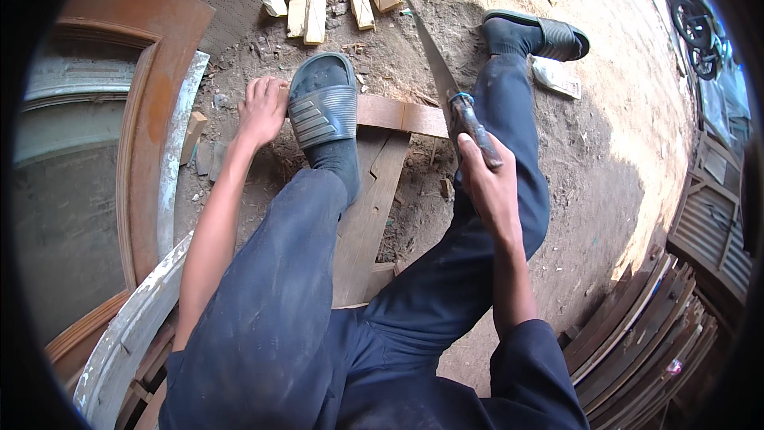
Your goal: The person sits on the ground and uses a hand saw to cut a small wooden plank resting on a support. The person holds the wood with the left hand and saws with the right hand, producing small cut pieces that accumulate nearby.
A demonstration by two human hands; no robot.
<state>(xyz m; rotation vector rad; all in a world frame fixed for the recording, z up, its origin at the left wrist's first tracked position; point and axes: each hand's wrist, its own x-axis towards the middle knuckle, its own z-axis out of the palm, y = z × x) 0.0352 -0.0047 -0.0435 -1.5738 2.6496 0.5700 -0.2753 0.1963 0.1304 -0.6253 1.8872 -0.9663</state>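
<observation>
My right hand (491, 179) is closed round the dark handle of a handsaw (434, 60). The saw's long blade tilts up and away, and its handle end hangs near the right end of a short wooden board (402, 116). My left foot, in a black slide sandal (324, 107), rests on that board. Just left of the sandal, my left hand (261, 111) has its fingers bent over the board's far left end; the hand and foot hide most of that end. A pencil-like line crosses the board. Beneath it runs a wider plank (370, 199) toward me.
Several cut wood blocks (315, 16) lie on the dirt ahead. A brown framed panel (143, 159) leans at left, near a curved white-painted piece (135, 334). Stacked boards (637, 334) are at lower right. My right foot in its sandal (557, 38) is stretched forward.
</observation>
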